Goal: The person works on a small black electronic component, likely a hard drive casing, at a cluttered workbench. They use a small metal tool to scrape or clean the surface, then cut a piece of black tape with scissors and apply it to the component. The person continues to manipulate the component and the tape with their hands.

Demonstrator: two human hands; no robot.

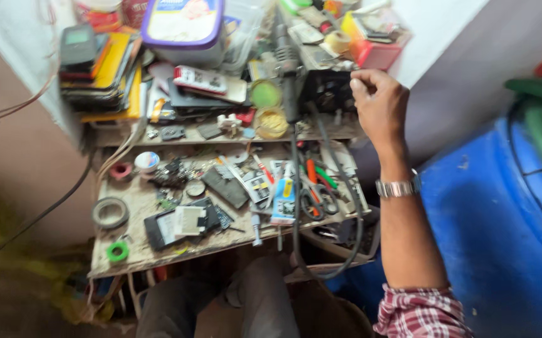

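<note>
The light is soft and even, like daylight. The white wall [434, 25] looks very bright. Under the tabletop [133, 206] it is dark with shadow. Everything looks a bit blurry, and left of the tabletop is smeared the most.

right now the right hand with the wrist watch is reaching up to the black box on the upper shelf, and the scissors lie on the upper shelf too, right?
Not quite. The head view shows the right hand, with the wrist watch, up at the black box on the upper shelf, but the scissors lie on the lower work surface.
</note>
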